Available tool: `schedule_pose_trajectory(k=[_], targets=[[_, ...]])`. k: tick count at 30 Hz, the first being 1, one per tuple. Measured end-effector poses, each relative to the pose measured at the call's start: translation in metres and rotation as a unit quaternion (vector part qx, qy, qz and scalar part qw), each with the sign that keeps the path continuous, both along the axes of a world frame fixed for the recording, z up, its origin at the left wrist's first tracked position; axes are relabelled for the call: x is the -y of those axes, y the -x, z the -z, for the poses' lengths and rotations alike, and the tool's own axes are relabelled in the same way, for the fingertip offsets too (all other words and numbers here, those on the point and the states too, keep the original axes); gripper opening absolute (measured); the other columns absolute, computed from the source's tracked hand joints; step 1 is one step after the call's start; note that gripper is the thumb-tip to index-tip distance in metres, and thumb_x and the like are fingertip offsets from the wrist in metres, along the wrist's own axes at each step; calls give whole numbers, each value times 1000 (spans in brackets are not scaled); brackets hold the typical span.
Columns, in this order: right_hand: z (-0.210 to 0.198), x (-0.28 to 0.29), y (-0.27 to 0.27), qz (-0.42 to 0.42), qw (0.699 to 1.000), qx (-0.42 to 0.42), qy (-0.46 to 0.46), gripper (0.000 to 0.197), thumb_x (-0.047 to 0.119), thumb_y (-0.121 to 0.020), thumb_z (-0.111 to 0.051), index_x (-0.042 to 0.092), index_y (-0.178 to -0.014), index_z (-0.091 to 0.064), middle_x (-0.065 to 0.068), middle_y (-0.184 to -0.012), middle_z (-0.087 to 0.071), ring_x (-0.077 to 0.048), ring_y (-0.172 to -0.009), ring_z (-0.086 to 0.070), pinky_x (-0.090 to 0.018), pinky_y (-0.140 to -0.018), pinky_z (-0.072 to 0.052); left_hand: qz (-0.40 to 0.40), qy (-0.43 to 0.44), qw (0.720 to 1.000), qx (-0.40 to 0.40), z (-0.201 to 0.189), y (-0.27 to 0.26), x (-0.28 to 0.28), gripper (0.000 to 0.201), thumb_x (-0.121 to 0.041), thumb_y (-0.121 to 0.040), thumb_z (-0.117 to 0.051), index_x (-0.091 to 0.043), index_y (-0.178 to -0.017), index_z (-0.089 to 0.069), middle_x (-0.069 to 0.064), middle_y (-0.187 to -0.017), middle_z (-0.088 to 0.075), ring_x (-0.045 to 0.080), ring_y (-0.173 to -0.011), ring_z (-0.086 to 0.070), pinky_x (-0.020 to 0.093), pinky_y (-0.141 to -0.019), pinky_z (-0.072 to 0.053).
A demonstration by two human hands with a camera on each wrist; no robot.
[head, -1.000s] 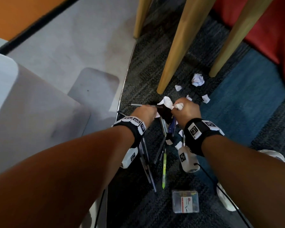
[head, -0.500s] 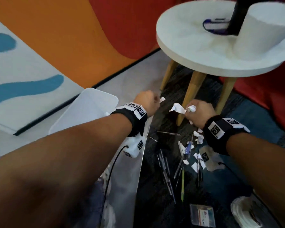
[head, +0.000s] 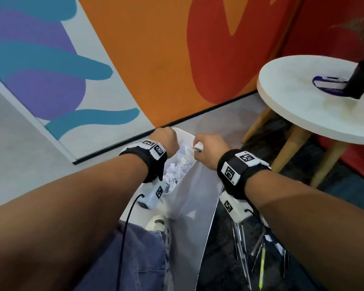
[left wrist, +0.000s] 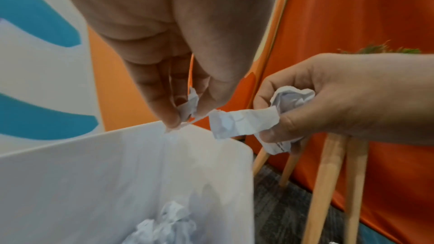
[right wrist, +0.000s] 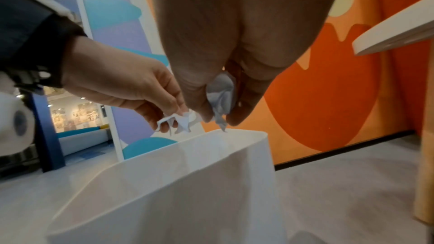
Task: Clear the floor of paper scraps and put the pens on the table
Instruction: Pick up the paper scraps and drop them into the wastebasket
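Note:
Both hands hover over the open top of a white bin (head: 189, 198). My left hand (left wrist: 185, 116) pinches a small white paper scrap (left wrist: 189, 107) between thumb and fingertips, just above the bin's far rim (left wrist: 94, 140). My right hand (right wrist: 216, 120) grips a crumpled paper wad (right wrist: 220, 99); in the left wrist view a creased strip (left wrist: 244, 121) sticks out of its fingers. Crumpled scraps (head: 174, 175) lie inside the bin. Several pens (head: 244, 248), one with a yellow-green barrel (head: 262, 267), lie on the dark carpet at lower right.
A round white table (head: 298, 106) on wooden legs (head: 292, 145) stands at the right, with a dark object (head: 359, 80) on it. A painted wall panel (head: 135, 59) rises behind the bin. My jeans leg and shoe (head: 158, 225) are beside the bin's near side.
Both hands rose from the carpet with the paper and swung left from beside the table legs to above the bin. The view turned from the pens towards the bin and wall.

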State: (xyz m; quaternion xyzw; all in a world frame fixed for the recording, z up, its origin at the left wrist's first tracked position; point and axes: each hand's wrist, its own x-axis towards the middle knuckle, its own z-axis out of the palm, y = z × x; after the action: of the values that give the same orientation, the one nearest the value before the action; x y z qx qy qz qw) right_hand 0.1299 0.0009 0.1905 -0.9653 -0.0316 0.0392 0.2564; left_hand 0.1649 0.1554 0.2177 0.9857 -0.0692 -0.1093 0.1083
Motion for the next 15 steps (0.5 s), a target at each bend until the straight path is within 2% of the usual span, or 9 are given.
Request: schedule_pose_trajectory(k=[4, 6, 9, 12, 15], targets=[[16, -19, -19, -21, 999, -9, 29, 17, 18, -85, -60, 17, -101, -63, -9, -107, -62, -28, -99, -57, -25, -73, -38, 5, -27, 996, -89, 16, -4, -22, 24, -15, -88, -53, -7, -103, -69, 10, -102, -71, 28, -96, -67, 32, -76, -53], [22, -24, -27, -20, 999, -19, 42, 20, 16, -84, -61, 17, -103, -62, -9, -110, -61, -29, -102, -57, -27, -78, -41, 4, -32, 992, -121, 20, -5, -25, 24, -17, -87, -57, -8, -106, -69, 11, -102, -72, 28, -96, -68, 34, -82, -56], [29, -26, -34, -28, 998, -39, 42, 43, 14, -80, -68, 22, -120, -54, -8, -118, -56, -27, -104, -56, -30, -88, -46, 15, -30, 992, -123, 27, -7, -27, 26, -20, -87, -61, -14, -112, -67, 7, -107, -70, 25, -97, -68, 32, -87, -55], [36, -26, -35, -32, 997, -62, 20, 70, 18, -76, -76, 28, -136, -42, -7, -129, -50, -25, -113, -53, -35, -96, -45, 28, -14, 992, -119, 32, -9, -32, 33, -22, -87, -63, -21, -120, -63, 1, -116, -65, 21, -103, -65, 29, -88, -51], [39, -23, -34, -34, 997, -66, 27, 65, 24, -78, -76, 28, -135, -46, -5, -130, -53, -22, -113, -54, -31, -97, -45, 29, -3, 994, -106, 36, -13, -34, 32, -21, -86, -63, -24, -118, -62, 1, -117, -63, 21, -104, -62, 29, -85, -49]])
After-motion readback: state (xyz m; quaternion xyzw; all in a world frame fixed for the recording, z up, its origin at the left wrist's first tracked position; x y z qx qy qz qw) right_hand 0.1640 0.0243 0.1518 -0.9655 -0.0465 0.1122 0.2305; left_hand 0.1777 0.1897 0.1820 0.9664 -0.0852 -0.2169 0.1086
